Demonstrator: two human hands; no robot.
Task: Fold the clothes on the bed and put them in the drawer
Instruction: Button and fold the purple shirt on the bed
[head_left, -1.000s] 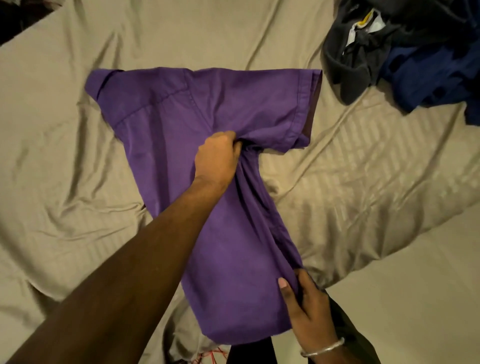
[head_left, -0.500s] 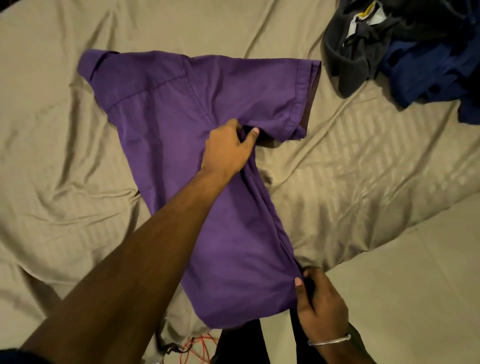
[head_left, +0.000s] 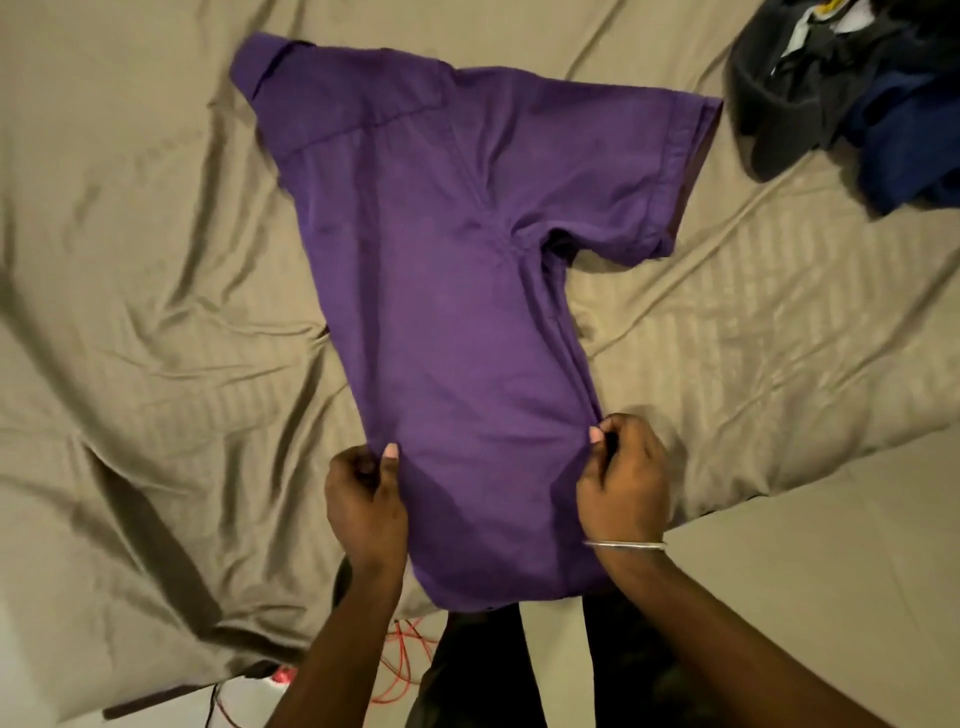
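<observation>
A purple shirt (head_left: 457, 322) lies on the tan sheet of the bed (head_left: 156, 322), already doubled lengthwise so that its two short sleeves are stacked and point toward the right, collar at the far end, hem overhanging the near edge of the mattress. The left hand (head_left: 366, 499) pinches the shirt's left folded edge between thumb and fingers; the right hand (head_left: 623, 478), a thin bangle (head_left: 623, 544) at its wrist, pinches the right edge near the hem. Both grips are narrow and closed on the fabric. The sleeves are not yet tucked in and no crosswise fold is made, so this garment appears roughly halfway folded. At the far right corner of the bed a heap of dark clothes (head_left: 841, 98), grey and navy, sits unfolded, well apart from the shirt. No drawer is in view, and no finished garment shows. Judged from this, most of the task remains: completing this shirt, folding the heap, and stowing everything.
</observation>
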